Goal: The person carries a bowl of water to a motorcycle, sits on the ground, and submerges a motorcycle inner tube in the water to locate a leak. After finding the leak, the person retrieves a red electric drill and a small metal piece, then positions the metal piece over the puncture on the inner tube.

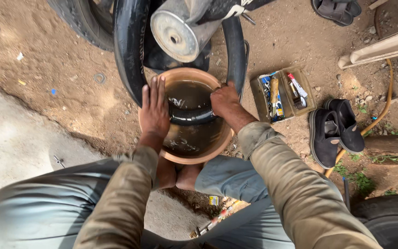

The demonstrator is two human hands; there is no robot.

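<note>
A round tan basin point(187, 159) of murky water sits on the dirt between my knees. A black rubber inner tube point(127, 50) loops from the ground down into the water. My left hand point(155, 108) presses flat on the tube at the basin's left rim, fingers extended. My right hand point(225, 102) grips the tube at the right rim and pushes it under the water. The submerged stretch of tube point(192, 116) shows between both hands.
A grey metal cylinder point(177, 32) lies above the basin. A clear box of small tools point(282, 93) and a pair of black shoes point(335, 131) lie to the right, beside an orange hose point(383, 108). Tyres lie at top left point(81, 18) and bottom right point(390, 221).
</note>
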